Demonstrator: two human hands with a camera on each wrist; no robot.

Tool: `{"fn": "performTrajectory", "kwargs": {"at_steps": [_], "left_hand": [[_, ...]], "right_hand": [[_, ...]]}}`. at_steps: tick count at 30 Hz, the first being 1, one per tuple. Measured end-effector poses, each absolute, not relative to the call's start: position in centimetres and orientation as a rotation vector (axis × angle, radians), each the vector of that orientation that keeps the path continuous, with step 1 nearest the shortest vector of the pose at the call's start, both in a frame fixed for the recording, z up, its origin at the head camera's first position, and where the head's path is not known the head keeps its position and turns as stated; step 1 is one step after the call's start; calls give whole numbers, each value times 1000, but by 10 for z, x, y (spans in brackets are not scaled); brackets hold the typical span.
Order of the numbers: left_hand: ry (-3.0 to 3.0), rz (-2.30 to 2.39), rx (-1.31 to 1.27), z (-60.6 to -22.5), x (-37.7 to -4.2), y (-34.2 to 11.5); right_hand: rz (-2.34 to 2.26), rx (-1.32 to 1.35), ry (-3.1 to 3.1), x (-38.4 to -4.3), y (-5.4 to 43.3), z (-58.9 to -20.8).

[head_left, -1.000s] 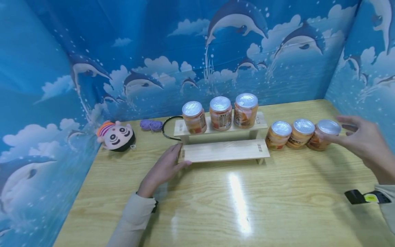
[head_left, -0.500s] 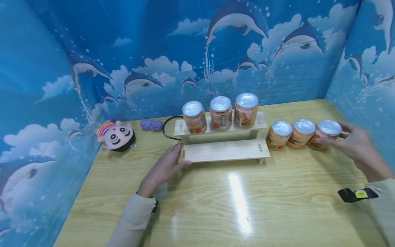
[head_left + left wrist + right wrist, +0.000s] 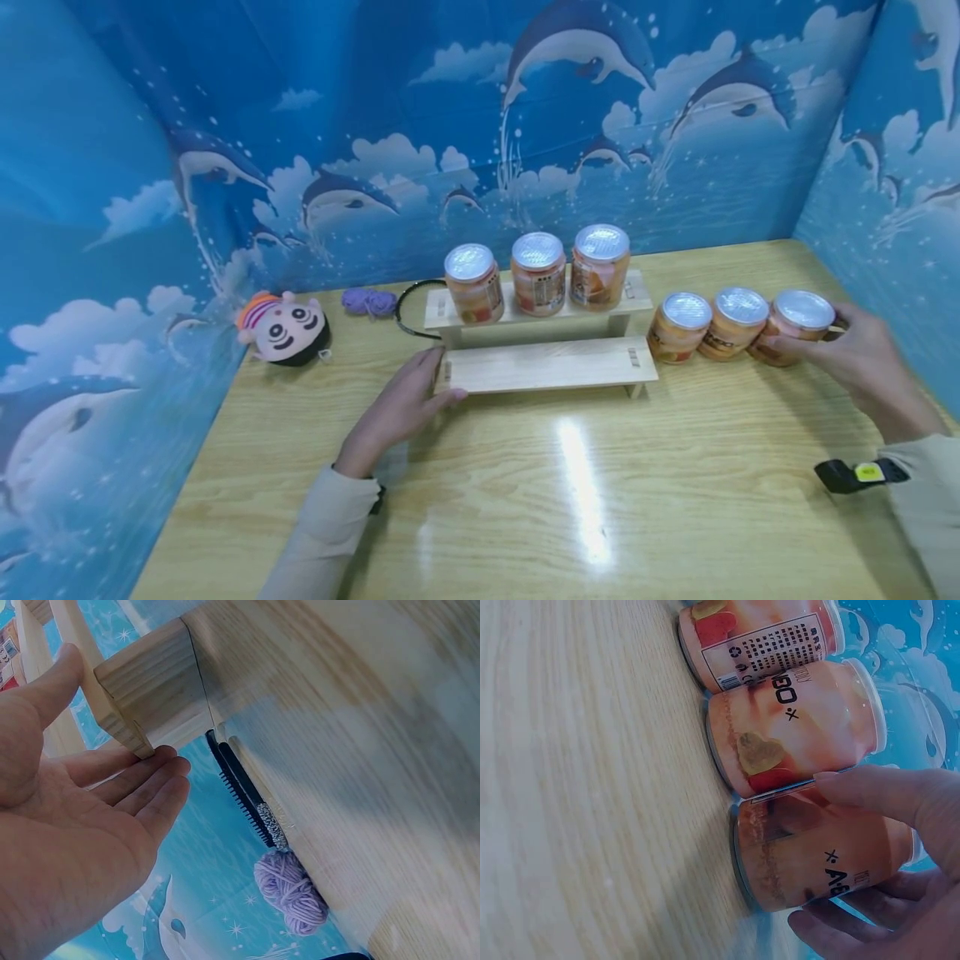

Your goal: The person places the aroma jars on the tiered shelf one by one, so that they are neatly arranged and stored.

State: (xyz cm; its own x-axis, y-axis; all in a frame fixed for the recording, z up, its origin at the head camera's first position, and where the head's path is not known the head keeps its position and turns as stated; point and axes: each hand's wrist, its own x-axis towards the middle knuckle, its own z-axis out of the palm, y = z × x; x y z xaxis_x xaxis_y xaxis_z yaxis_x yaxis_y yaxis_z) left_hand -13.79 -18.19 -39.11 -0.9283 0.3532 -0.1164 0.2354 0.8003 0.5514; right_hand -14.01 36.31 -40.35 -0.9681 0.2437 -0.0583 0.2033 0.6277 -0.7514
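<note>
A two-step wooden rack (image 3: 547,367) stands on the table. At the left end of its lower step, my left hand (image 3: 401,404) grips the board, thumb along the front edge and fingers at the end, as the left wrist view shows. Three orange cans with silver lids sit on the upper step, among them a middle can (image 3: 538,277). Right of the rack, three similar cans stand side by side. My right hand (image 3: 855,354) holds the rightmost can (image 3: 817,851), thumb on its near left side and fingers around its far right side. That can stands upright on the table.
Behind the rack's left end lies a black hoop-shaped band (image 3: 405,312). A purple yarn skein (image 3: 367,303) and a plush toy head (image 3: 285,329) sit to its left. The neighbouring can (image 3: 733,323) is close beside the held one. Dolphin-print cloth (image 3: 420,108) encloses the table's back and sides.
My right hand has moved left and closed around the rightmost can, which has shifted very slightly right. The left hand has stayed at the rack's end.
</note>
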Motion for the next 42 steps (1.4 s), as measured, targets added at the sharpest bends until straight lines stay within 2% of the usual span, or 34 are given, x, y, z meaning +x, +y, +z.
{"fn": "performTrajectory", "kwargs": {"at_steps": [28,42], "left_hand": [[2774,809,459,-391,-139,-181],[2772,815,472,-390,-138,-182]], "right_hand": [[1265,-311,-2813,-90,341,-404],[1289,-144,-2819,-75,300,-376]]}}
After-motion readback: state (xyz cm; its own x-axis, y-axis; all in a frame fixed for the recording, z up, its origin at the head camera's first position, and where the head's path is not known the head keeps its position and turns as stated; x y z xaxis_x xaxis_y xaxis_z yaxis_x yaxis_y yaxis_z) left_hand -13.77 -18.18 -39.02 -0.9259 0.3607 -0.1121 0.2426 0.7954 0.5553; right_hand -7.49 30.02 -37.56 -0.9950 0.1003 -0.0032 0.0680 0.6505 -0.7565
